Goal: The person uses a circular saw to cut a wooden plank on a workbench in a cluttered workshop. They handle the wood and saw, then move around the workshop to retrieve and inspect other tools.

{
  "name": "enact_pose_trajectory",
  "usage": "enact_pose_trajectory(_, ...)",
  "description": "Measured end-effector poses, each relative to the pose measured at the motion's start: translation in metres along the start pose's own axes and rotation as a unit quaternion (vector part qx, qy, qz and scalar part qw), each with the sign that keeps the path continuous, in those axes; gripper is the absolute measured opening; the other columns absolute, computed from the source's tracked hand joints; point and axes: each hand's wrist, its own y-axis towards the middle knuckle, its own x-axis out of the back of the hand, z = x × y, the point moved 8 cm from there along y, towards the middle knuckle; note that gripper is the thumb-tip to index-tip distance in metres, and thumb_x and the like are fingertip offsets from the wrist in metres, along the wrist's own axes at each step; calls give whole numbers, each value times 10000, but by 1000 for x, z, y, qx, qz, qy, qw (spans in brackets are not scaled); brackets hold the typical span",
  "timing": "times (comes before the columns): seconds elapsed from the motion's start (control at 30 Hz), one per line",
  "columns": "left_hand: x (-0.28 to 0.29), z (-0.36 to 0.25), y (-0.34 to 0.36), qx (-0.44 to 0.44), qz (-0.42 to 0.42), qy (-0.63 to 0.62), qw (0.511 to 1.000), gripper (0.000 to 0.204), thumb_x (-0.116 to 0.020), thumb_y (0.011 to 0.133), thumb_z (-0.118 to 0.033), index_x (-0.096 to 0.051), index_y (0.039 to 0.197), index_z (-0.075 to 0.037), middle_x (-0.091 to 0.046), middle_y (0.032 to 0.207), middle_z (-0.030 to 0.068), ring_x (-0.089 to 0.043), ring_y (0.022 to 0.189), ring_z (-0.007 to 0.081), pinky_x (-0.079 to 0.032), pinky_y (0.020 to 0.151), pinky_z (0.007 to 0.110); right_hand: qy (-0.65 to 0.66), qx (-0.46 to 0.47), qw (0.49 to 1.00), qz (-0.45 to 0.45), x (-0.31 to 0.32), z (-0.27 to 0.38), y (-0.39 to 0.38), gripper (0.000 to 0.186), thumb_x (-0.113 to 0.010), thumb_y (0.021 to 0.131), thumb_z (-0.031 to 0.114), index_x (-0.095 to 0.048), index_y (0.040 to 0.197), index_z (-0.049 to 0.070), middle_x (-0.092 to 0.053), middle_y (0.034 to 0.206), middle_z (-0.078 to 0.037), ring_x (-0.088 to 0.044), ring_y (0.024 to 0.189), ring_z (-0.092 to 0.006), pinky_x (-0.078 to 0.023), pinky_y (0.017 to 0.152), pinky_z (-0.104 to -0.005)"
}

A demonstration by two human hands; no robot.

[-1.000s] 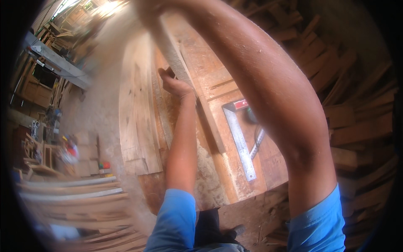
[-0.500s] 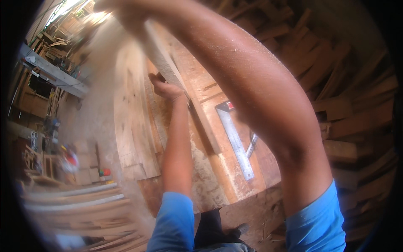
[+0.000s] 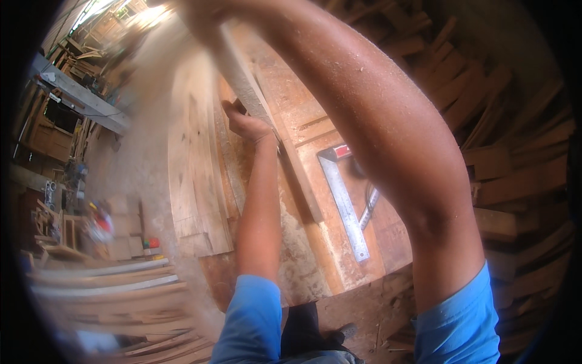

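Observation:
My left hand (image 3: 250, 126) is closed around the near part of a pale wooden strip (image 3: 245, 85), its thumb on the left side and its other fingers mostly hidden. Far ahead, at the top edge, my right hand (image 3: 197, 15) is over the far part of the same strip, blurred, its fingers not visible. A brown batten (image 3: 297, 179) runs along the strip's right side on the workbench (image 3: 388, 242). To the right lies a try square (image 3: 344, 203) with a metal blade, partly behind my right arm. Another metal ruled piece (image 3: 368, 209) shows beside it.
Wide planks (image 3: 191, 151) lie along the bench's left side. Sawdust is scattered over the top. Stacked timber (image 3: 121, 297) stands at the lower left, and heaps of wood offcuts (image 3: 503, 164) fill the right. A grey beam (image 3: 85, 100) crosses the upper left.
The whole view has shifted slightly, with the bench and square a little further right. My left hand keeps its grip on the strip; my right hand stays at the far end.

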Motion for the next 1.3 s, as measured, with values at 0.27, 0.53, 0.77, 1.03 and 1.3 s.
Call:
enact_pose_trajectory(0.27, 0, 2, 1, -5, 3, 1, 1000, 666, -412, 1043, -561, -691, 870, 18, -677, 885, 110, -649, 869, 206, -512, 838, 349, -1, -13, 1000, -10, -2, 5, 0, 447, -694, 884, 375, -752, 1074, -25, -717, 1105, -278, -695, 1082, -417, -541, 938, -473)
enact_pose_trajectory(0.53, 0, 2, 3, 2, 23, 76, 997, 760, -354, 1043, -583, -668, 1066, 109, -672, 1107, 191, -654, 1066, 269, -519, 964, 368, 19, -22, 1000, 11, -6, -1, 5, 391, -694, 879, 325, -758, 1057, -17, -714, 1103, -285, -702, 1080, -406, -548, 942, -474)
enact_pose_trajectory(0.77, 1, 1, 3, -28, 2, 154, 988, 799, -354, 1039, -593, -659, 1168, 135, -671, 1168, 205, -651, 1121, 285, -525, 1000, 359, -31, -53, 998, -15, -22, -17, 20, 534, -778, 815, 524, -784, 1106, 76, -764, 1047, -112, -750, 958, -254, -578, 861, -380)
enact_pose_trajectory(1.03, 4, 20, 20, 30, 39, 70, 996, 611, -338, 1053, -570, -658, 959, -58, -709, 990, 139, -684, 972, 255, -489, 965, 345, -29, -60, 997, -25, -20, -17, 20, 535, -773, 822, 521, -781, 1115, 74, -763, 1054, -117, -746, 983, -258, -573, 878, -384)
enact_pose_trajectory(1.3, 3, 14, 16, 13, 30, 88, 996, 676, -339, 1040, -603, -670, 968, -17, -695, 1006, 140, -671, 959, 247, -484, 933, 350, -27, -58, 997, -37, -21, -20, 20, 512, -773, 819, 498, -783, 1104, 73, -765, 1050, -116, -748, 984, -260, -576, 873, -375)
